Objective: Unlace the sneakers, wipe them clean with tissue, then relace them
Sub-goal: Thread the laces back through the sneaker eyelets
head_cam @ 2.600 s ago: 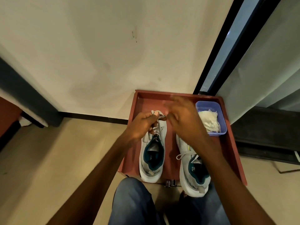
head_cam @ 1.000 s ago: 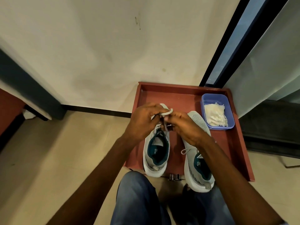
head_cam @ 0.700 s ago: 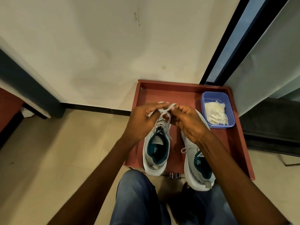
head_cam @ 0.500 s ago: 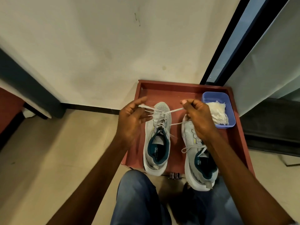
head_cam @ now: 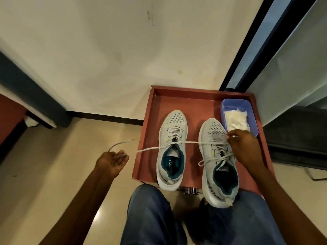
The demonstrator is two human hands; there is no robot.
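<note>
Two grey sneakers with teal linings stand side by side in a red-brown tray (head_cam: 192, 101). The left sneaker (head_cam: 172, 121) has its white lace (head_cam: 152, 148) drawn taut sideways out of its upper eyelets. My left hand (head_cam: 113, 161), palm up over the floor left of the tray, pinches one end of that lace, and the tip curls away beyond it. My right hand (head_cam: 246, 149) hovers over the right sneaker (head_cam: 210, 131) and pinches the other end. The right sneaker is laced and tied in a loose bow.
A blue tub (head_cam: 237, 104) of white tissue (head_cam: 235, 119) sits in the tray's far right corner. The wall and black skirting (head_cam: 104, 116) lie behind the tray. A dark doorframe (head_cam: 247, 45) and mat (head_cam: 297, 135) are at the right. My jeans-clad knees (head_cam: 152, 218) are just below the tray.
My hands have pulled apart from above the left sneaker's toe. The lace has come undone and now stretches wide, left hand out over the floor, right hand over the right sneaker.
</note>
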